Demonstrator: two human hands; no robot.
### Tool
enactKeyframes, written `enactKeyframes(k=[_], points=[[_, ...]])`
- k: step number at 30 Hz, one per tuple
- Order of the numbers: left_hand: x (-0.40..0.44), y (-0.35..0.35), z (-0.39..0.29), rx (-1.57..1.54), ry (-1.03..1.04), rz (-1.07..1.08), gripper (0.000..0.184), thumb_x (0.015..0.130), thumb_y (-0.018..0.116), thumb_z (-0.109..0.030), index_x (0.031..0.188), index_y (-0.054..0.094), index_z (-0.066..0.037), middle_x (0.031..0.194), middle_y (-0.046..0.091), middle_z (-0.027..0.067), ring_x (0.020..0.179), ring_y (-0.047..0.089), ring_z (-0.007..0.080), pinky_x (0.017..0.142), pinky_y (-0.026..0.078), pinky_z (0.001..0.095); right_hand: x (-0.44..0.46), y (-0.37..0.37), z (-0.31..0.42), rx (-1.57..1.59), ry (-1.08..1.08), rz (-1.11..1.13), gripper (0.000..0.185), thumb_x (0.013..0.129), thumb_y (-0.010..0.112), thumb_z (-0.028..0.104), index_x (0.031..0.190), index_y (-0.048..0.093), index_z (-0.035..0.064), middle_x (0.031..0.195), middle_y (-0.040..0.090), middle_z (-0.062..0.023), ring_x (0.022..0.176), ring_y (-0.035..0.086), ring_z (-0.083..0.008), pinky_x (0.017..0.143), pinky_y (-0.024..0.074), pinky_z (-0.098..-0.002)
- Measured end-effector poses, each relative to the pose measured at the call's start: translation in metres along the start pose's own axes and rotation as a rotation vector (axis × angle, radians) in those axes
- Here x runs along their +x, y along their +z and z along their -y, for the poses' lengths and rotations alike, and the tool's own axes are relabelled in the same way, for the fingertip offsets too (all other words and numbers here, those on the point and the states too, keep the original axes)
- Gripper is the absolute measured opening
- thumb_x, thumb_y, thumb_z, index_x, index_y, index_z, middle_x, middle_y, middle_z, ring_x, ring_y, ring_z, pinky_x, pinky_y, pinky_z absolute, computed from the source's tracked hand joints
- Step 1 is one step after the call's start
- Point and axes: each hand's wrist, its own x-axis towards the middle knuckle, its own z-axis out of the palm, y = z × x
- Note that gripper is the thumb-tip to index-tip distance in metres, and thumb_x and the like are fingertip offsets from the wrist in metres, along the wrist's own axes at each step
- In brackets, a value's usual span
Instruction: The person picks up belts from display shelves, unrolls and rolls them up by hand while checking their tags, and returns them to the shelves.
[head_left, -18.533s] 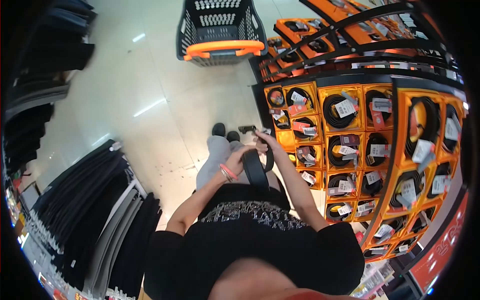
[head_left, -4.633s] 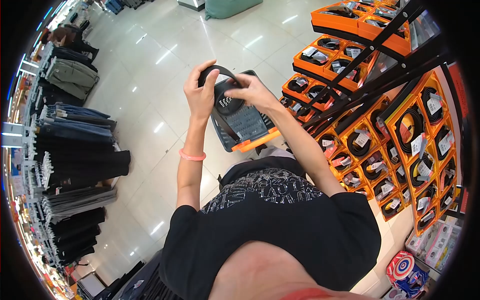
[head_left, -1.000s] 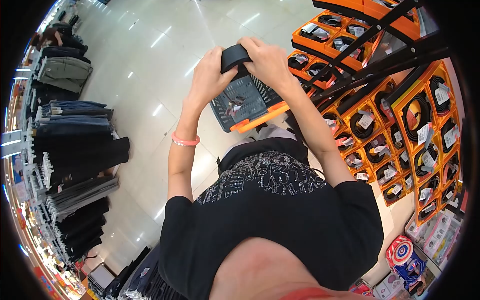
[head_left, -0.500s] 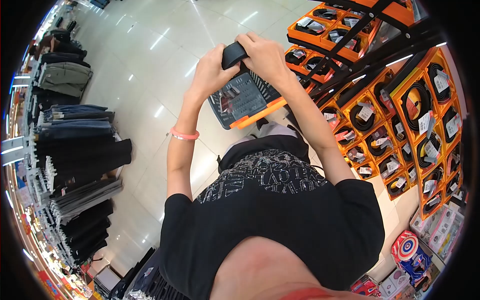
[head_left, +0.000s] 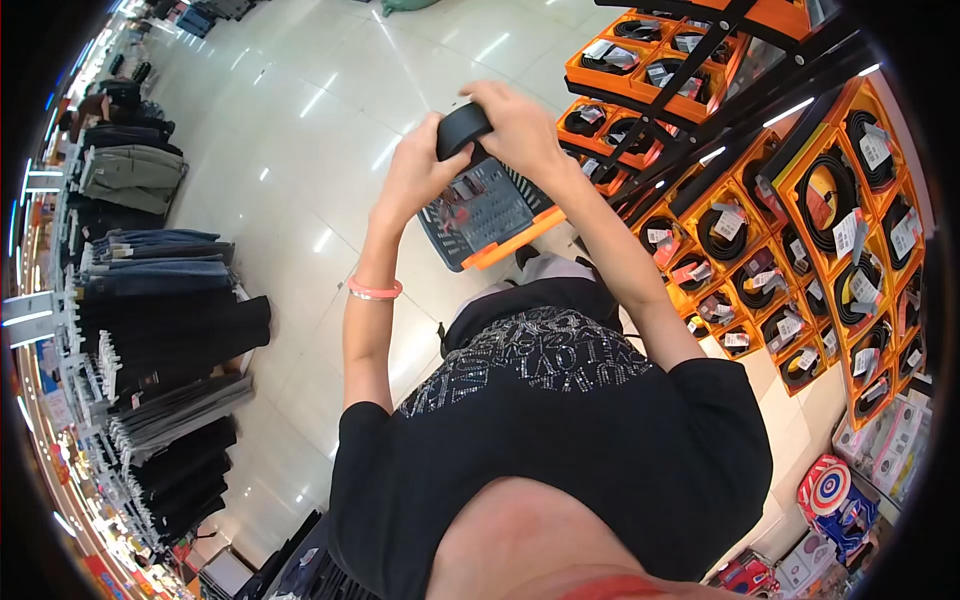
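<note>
A coiled black belt (head_left: 463, 130) is held up between both my hands, above the shopping basket. My left hand (head_left: 418, 165) grips its left side, with the thumb beneath it; a pink bracelet (head_left: 375, 290) circles that wrist. My right hand (head_left: 515, 128) holds the coil's right side, fingers bent over its top. Beneath the hands stands the dark basket (head_left: 495, 220) with an orange handle (head_left: 520, 238). Some small red and dark items (head_left: 465, 190) show inside it, too small to make out.
At the right, orange compartments (head_left: 730, 232) hold coiled black belts with tags, beside black rack bars (head_left: 690, 60). Racks of dark trousers (head_left: 175, 325) and jeans (head_left: 160, 265) line the left. Boxed goods and a round target-patterned item (head_left: 830, 488) lie at lower right.
Since about half a second ago, the hands and coil sit slightly lower in view, and the right hand's fingers have shifted over the coil. Much earlier, the belt hung looser near my waist.
</note>
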Motion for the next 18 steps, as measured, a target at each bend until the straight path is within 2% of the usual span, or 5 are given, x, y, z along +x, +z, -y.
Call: enactKeyframes(k=[7,10,14,16,18], points=[[0.001,0.008,0.015,-0.251,0.054,-0.073,0.035,0.076,0.072,-0.019,0.099,0.057,0.002,0.079,0.064,0.0095,0.072,0.061,0.0147,0.064,0.049,0.0287,-0.003,0.013,-0.017,-0.097,-0.02,0.135,0.021,0.073,0.065,0.011,0.09,0.057,0.004,0.082,0.065,-0.0116,0.075,0.064,-0.0328,0.066,0.0493,-0.0384],[-0.002,0.007,0.017,-0.366,0.037,-0.109,0.04,0.076,0.073,-0.021,0.104,0.057,0.003,0.083,0.066,0.0075,0.074,0.06,0.0124,0.066,0.05,0.0278,-0.012,0.034,-0.035,0.621,0.314,0.089,0.022,0.076,0.066,0.015,0.092,0.059,0.0016,0.084,0.067,-0.0137,0.081,0.065,-0.0313,0.07,0.0496,-0.0361],[0.002,-0.002,0.014,-0.158,0.072,-0.024,0.039,0.077,0.073,-0.025,0.096,0.055,0.004,0.076,0.063,0.0118,0.067,0.06,0.0167,0.062,0.048,0.0295,-0.005,0.01,-0.007,0.162,0.314,0.11,0.026,0.076,0.066,0.012,0.099,0.058,0.0032,0.087,0.066,-0.0143,0.082,0.065,-0.0295,0.068,0.0503,-0.0352],[0.0,-0.003,0.015,0.027,0.091,0.042,0.039,0.077,0.072,-0.027,0.094,0.054,0.003,0.073,0.061,0.013,0.065,0.06,0.0182,0.06,0.047,0.0302,0.0,-0.003,0.006,-0.215,-0.148,0.093,0.03,0.072,0.064,0.009,0.101,0.057,0.0075,0.084,0.064,-0.0126,0.079,0.064,-0.0302,0.065,0.0506,-0.0387],[0.001,0.0,0.015,-0.028,-0.005,0.094,0.04,0.077,0.072,-0.03,0.091,0.052,0.002,0.071,0.059,0.0154,0.062,0.059,0.0205,0.058,0.046,0.0315,0.002,-0.001,0.003,-0.326,-0.15,0.217,0.032,0.069,0.061,0.006,0.1,0.056,0.0109,0.082,0.061,-0.011,0.076,0.063,-0.031,0.063,0.0503,-0.0418]])
